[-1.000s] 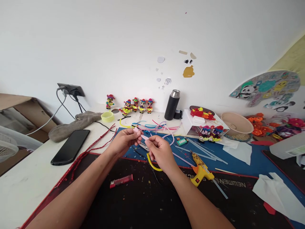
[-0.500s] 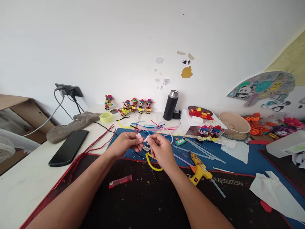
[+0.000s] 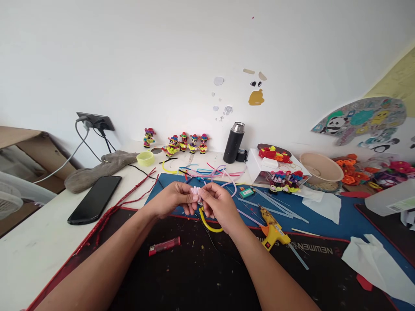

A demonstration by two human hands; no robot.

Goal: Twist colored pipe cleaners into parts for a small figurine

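Over the blue mat [image 3: 233, 203], a small bunched pale pink pipe cleaner [image 3: 196, 191] is pinched between both hands. My left hand [image 3: 177, 198] grips its left side with thumb and fingers. From the other side my right hand [image 3: 218, 202] presses on it, the fingertips of the two hands almost meeting. Part of the pink piece is hidden behind the fingers. Just below the right hand curves a yellow pipe cleaner [image 3: 210, 225]. Nearer to me, a red lighter [image 3: 164, 246] lies on the black mat [image 3: 181, 280].
To the right is a yellow glue gun [image 3: 275, 235] beside several clear glue sticks [image 3: 275, 207]. Coloured pipe cleaners [image 3: 214, 172], small figures [image 3: 193, 144] and a black flask [image 3: 234, 142] stand or lie behind. A phone [image 3: 95, 199] and driftwood [image 3: 97, 170] are left.
The hands have drawn closer together, and the pink piece between them now looks more bunched up. The view has shifted slightly.
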